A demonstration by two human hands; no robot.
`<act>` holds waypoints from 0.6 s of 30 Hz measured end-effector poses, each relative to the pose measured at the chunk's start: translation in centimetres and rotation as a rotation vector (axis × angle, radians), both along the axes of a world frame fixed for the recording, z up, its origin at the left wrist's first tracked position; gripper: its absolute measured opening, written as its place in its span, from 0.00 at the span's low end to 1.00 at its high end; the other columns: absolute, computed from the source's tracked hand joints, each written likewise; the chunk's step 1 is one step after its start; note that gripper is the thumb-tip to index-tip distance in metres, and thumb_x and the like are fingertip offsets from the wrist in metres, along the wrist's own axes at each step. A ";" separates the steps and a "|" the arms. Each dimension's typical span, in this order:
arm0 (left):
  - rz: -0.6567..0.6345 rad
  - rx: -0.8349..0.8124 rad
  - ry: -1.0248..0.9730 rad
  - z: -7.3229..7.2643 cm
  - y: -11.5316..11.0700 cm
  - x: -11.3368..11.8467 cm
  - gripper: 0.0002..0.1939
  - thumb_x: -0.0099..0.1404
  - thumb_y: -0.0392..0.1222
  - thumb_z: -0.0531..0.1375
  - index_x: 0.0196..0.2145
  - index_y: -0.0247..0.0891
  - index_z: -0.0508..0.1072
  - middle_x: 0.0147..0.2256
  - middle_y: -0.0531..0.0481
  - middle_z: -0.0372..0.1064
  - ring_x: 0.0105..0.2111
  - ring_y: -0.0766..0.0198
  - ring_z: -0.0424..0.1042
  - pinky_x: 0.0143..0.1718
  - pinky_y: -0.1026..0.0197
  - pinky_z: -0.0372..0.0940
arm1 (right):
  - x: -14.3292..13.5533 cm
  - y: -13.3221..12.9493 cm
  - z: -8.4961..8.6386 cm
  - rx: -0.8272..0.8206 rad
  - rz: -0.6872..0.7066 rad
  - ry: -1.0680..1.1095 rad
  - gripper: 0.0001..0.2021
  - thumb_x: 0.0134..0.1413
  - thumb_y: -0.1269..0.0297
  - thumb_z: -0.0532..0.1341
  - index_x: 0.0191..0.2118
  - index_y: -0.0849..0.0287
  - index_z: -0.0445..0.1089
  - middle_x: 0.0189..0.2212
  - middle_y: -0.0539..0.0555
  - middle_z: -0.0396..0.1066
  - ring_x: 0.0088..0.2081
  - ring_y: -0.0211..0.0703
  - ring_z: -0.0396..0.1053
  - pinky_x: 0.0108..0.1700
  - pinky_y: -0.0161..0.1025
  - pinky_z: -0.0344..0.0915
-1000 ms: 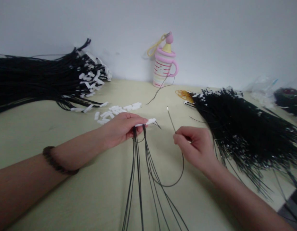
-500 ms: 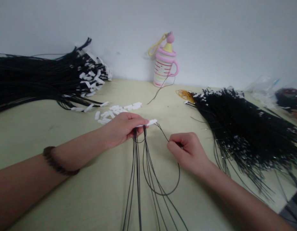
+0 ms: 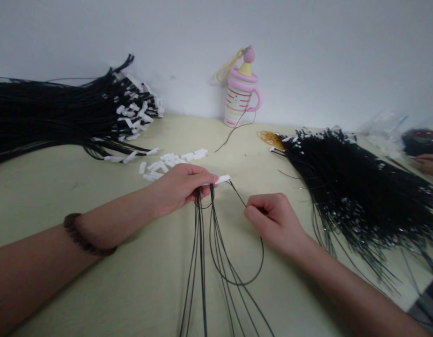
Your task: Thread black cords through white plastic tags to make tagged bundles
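Down at six o'clock, thin black cords (image 3: pixel 202 262) hang in two bunches over the pale tabletop (image 3: pixel 132 290). One cord makes a big loose loop (image 3: pixel 242 284) close to the other strands. It could catch on them and make a knot, I think, if it gets pulled fast.

Just up from there, the left hand (image 3: pixel 183 187) pinches the tops of the cords and a white strip (image 3: pixel 223 179) between thumb and fingers. If that pinch goes soft, the cords could slip or get mixed up. At four o'clock, the right hand (image 3: pixel 275 215) is curled up tight on a thin cord (image 3: pixel 238 194) that runs to the end of the strip. A hard tug might bend the strip or pull it out. What else is inside that hand, I cannot tell.

Past the left hand, toward ten o'clock, lie small white bits (image 3: pixel 171 160). A sleeve or cord could brush them about. A big black bundle (image 3: pixel 356 187) lies at three o'clock, and one more bundle (image 3: pixel 62 107) at ten. A pink cup (image 3: pixel 237 98) stands by the wall at twelve.
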State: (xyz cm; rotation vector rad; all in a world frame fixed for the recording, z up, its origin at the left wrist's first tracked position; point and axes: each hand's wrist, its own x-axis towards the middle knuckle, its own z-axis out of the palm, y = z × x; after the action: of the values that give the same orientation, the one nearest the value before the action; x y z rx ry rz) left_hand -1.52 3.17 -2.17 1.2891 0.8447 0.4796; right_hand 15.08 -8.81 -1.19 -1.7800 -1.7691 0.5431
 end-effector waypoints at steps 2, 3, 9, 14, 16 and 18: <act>-0.010 0.006 -0.001 -0.1 0.0 0.0 0.10 0.53 0.41 0.61 0.19 0.33 0.67 0.16 0.56 0.61 0.16 0.75 0.57 0.17 0.69 0.49 | 0.0 0.0 0.0 0.010 0.005 -0.002 0.16 0.48 0.69 0.52 0.15 0.61 0.47 0.14 0.45 0.41 0.19 0.29 0.43 0.20 0.31 0.42; -0.017 0.010 0.000 -0.1 0.1 -0.1 0.10 0.53 0.41 0.61 0.19 0.33 0.67 0.16 0.56 0.61 0.16 0.75 0.57 0.17 0.69 0.49 | 0.0 0.0 0.0 0.021 0.010 -0.008 0.15 0.48 0.69 0.52 0.15 0.61 0.48 0.14 0.44 0.42 0.19 0.29 0.44 0.21 0.31 0.42; -0.043 0.083 0.042 0.0 -0.1 -0.1 0.12 0.54 0.42 0.60 0.18 0.35 0.66 0.15 0.56 0.60 0.16 0.74 0.56 0.18 0.68 0.48 | 0.3 0.7 -0.6 0.220 0.045 -0.084 0.08 0.50 0.70 0.55 0.22 0.61 0.62 0.20 0.47 0.59 0.24 0.31 0.57 0.27 0.30 0.54; -0.139 0.192 0.106 0.2 -0.3 -0.3 0.10 0.55 0.43 0.59 0.21 0.36 0.70 0.14 0.56 0.61 0.15 0.73 0.56 0.17 0.68 0.47 | 0.3 0.9 -1.2 0.400 0.115 -0.039 0.04 0.50 0.71 0.57 0.26 0.61 0.67 0.35 0.57 0.66 0.38 0.39 0.65 0.41 0.36 0.62; -0.186 0.204 0.112 0.3 -0.3 -0.3 0.09 0.55 0.42 0.59 0.20 0.36 0.70 0.14 0.56 0.62 0.15 0.74 0.55 0.16 0.69 0.47 | 0.0 0.7 -1.3 0.447 0.142 0.002 0.04 0.49 0.72 0.57 0.26 0.61 0.67 0.41 0.59 0.66 0.43 0.40 0.66 0.46 0.38 0.63; -0.213 0.204 0.112 0.4 -0.4 -0.4 0.10 0.55 0.42 0.59 0.20 0.36 0.70 0.14 0.56 0.63 0.14 0.75 0.55 0.16 0.69 0.47 | -0.5 0.6 -1.3 0.467 0.149 0.045 0.05 0.49 0.74 0.56 0.26 0.60 0.66 0.43 0.59 0.67 0.44 0.40 0.66 0.47 0.38 0.63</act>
State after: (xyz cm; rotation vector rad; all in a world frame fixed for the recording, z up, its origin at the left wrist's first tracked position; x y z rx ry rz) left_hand -1.87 2.79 -1.78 1.5867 0.7546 0.3319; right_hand 14.61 -8.26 -2.45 -1.3147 -1.8246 0.1990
